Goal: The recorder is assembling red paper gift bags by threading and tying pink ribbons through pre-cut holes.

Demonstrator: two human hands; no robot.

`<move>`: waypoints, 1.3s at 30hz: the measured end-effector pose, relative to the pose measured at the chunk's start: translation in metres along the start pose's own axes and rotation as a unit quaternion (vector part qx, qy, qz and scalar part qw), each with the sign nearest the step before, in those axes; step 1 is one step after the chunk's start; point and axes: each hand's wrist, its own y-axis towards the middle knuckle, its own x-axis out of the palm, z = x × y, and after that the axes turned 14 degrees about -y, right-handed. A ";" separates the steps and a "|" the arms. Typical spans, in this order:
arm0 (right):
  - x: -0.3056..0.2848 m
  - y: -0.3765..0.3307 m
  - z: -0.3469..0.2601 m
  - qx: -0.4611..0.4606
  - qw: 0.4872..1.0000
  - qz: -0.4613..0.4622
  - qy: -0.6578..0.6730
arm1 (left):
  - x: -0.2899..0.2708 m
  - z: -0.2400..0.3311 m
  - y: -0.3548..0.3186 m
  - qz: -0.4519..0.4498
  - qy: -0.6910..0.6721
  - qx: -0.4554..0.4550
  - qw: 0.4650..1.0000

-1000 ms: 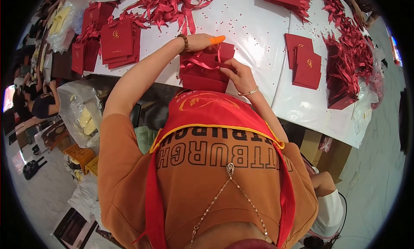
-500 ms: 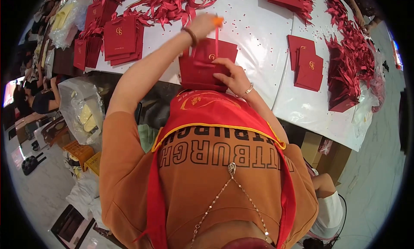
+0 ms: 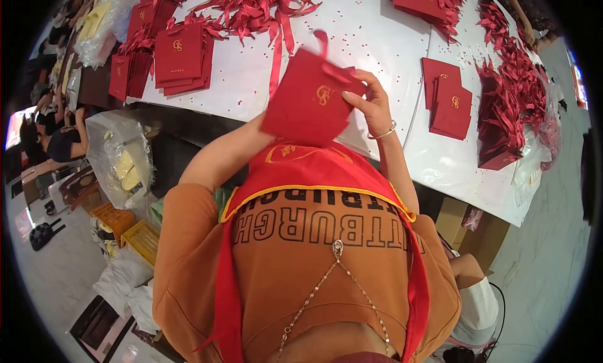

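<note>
A small red paper bag (image 3: 311,99) with a gold emblem is tilted above the table's near edge, in front of my apron. My right hand (image 3: 372,105) grips its upper right corner, thumb on the front face and fingers behind. From the left, my left forearm (image 3: 229,148) reaches up to the bag's lower left side; the left hand itself is hidden behind the bag. A red ribbon loop (image 3: 322,43) stands up from the bag's top edge. Beyond the bag, loose red ribbons (image 3: 257,11) lie heaped on the white table (image 3: 383,55).
Stacked red bags (image 3: 179,55) lie at the left, with a few flat bags (image 3: 451,105) to the right. A long row of ribboned bags (image 3: 502,112) lines the right side. Tiny red dots are scattered on the table. A clear plastic bag (image 3: 119,156) hangs beside the left edge.
The bag has been lifted off the table and tilted. My left hand, earlier raised above the bag by a taut ribbon with something orange at its fingers, has dropped behind it. My right hand moved to the corner.
</note>
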 end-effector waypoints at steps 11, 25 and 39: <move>-0.029 0.005 0.005 0.241 0.952 -0.020 0.189 | -0.070 0.005 0.019 0.222 0.397 0.169 0.874; 0.013 0.027 0.027 -0.089 0.896 0.032 -0.435 | -0.107 0.014 -0.092 -0.034 0.829 0.240 0.504; 0.032 0.040 0.017 0.009 0.800 -0.123 -0.588 | -0.057 0.005 -0.056 0.084 0.576 0.397 0.709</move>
